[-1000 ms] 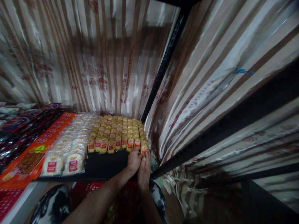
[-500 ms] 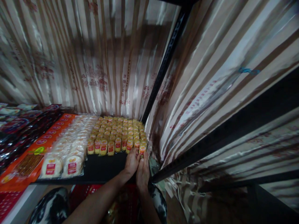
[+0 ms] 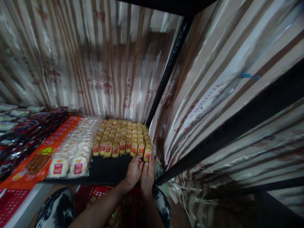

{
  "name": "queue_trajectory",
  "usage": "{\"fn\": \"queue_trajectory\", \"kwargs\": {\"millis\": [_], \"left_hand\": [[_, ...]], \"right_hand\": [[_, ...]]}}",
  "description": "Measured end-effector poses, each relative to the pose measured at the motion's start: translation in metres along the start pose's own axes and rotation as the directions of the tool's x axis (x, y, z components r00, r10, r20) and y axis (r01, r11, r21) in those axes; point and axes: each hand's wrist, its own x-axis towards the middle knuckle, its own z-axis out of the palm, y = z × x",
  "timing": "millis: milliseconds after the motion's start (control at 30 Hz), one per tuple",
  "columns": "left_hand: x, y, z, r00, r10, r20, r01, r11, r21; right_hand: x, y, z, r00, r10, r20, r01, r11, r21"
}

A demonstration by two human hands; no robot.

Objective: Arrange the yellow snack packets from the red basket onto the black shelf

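Rows of small yellow snack packets (image 3: pixel 122 147) with red labels stand packed together on a black shelf (image 3: pixel 104 169). At the front right corner of these rows, my right hand (image 3: pixel 147 177) has its fingers around the lower part of one yellow snack packet (image 3: pixel 147 154). Close beside it on the left is my left hand (image 3: pixel 134 172), its fingers curled together just below the front row. Whether anything is inside those left fingers is hidden. Round white crackers in clear wrappers (image 3: pixel 79 166) lie in two columns to the left of the yellow packets.
Further left are a long orange snack bag (image 3: pixel 35 163) and dark shiny packets (image 3: pixel 21 136). Black metal posts (image 3: pixel 163 79) and a slanting bar (image 3: pixel 213 133) frame the right side. Striped plastic sheeting (image 3: pixel 106 63) hangs behind. A red basket (image 3: pixel 83 194) sits below, between my knees.
The view has shifted slightly, so the shelf appears a little further right. My left fingers have drawn back from the corner packet, while my right hand stays at it.
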Motion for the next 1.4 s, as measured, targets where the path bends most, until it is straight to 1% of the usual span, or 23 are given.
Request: {"fn": "queue_trajectory", "kwargs": {"millis": [133, 233, 300, 367, 467, 633, 767, 900, 1033, 1100, 1167, 1267, 1400], "left_hand": [[-0.008, -0.001, -0.006, 0.998, 0.008, -0.066, -0.006, 1.0, 0.027], [-0.007, 0.0, -0.009, 0.999, -0.032, -0.02, 0.032, 0.999, -0.026], [-0.005, 0.002, -0.008, 0.998, -0.063, 0.018, 0.064, 0.995, -0.078], [-0.001, 0.004, -0.005, 0.995, -0.093, 0.031, 0.096, 0.988, -0.12], [0.005, 0.005, 0.002, 0.993, -0.114, 0.029, 0.117, 0.982, -0.146], [0.016, -0.002, 0.018, 0.996, -0.084, 0.013, 0.085, 0.987, -0.139], [0.016, -0.008, 0.026, 0.997, -0.072, -0.026, 0.068, 0.99, -0.124], [0.009, -0.001, 0.019, 0.997, -0.024, -0.074, 0.018, 0.997, -0.079], [0.009, 0.022, 0.001, 0.997, -0.02, -0.077, 0.022, 1.0, 0.016], [0.013, 0.034, -0.008, 0.996, 0.023, -0.089, -0.017, 0.998, 0.068], [0.016, 0.041, -0.013, 0.99, 0.074, -0.117, -0.06, 0.991, 0.119], [0.015, 0.039, -0.015, 0.982, 0.098, -0.159, -0.071, 0.984, 0.163], [-0.004, 0.027, -0.013, 0.983, 0.103, -0.15, -0.078, 0.983, 0.165]], "right_hand": [[-0.004, 0.0, -0.001, 0.998, -0.047, -0.029, 0.047, 0.999, 0.001], [-0.004, 0.0, -0.001, 0.997, -0.071, -0.041, 0.071, 0.997, -0.006], [-0.004, 0.0, 0.0, 0.998, -0.065, -0.021, 0.065, 0.998, -0.02], [-0.004, 0.0, 0.0, 0.998, -0.059, 0.0, 0.059, 0.998, -0.035], [-0.003, 0.001, 0.001, 0.997, -0.074, -0.002, 0.073, 0.996, -0.046], [-0.002, 0.008, 0.004, 0.994, -0.106, 0.006, 0.106, 0.992, -0.062], [-0.002, 0.01, 0.005, 0.991, -0.133, 0.016, 0.133, 0.988, -0.076], [-0.002, 0.006, 0.002, 0.996, -0.09, -0.021, 0.088, 0.993, -0.079], [-0.002, 0.003, 0.0, 0.998, -0.068, -0.004, 0.068, 0.997, -0.044], [-0.002, 0.004, 0.0, 0.997, -0.074, -0.004, 0.074, 0.997, -0.034], [-0.002, 0.006, 0.001, 0.996, -0.094, -0.006, 0.094, 0.995, -0.039], [-0.001, 0.006, 0.003, 0.994, -0.11, 0.011, 0.11, 0.992, -0.063], [0.0, 0.007, 0.002, 0.995, -0.1, 0.021, 0.102, 0.991, -0.083]]}}
